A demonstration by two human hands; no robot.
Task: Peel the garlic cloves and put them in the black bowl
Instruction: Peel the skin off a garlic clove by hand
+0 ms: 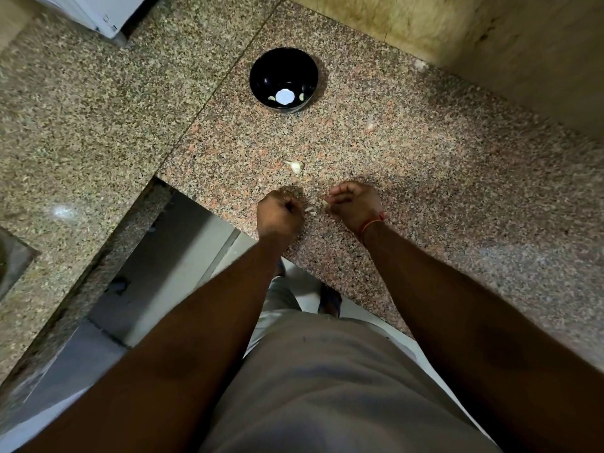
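A black bowl (283,78) stands on the granite counter (408,178) far from me, with two pale peeled cloves (302,97) at its bottom. An unpeeled garlic piece (296,166) lies on the counter between the bowl and my hands. My left hand (279,214) is curled into a fist near the counter's front edge, and a bit of pale garlic skin (310,209) shows at its fingertips. My right hand (354,204) is close beside it, its fingers curled around a small pale garlic piece (325,202) that is mostly hidden.
The counter turns a corner to the left, where a sink edge (13,259) shows at the far left. A white appliance (94,11) stands at the back left. A tiled wall (474,37) runs along the back right.
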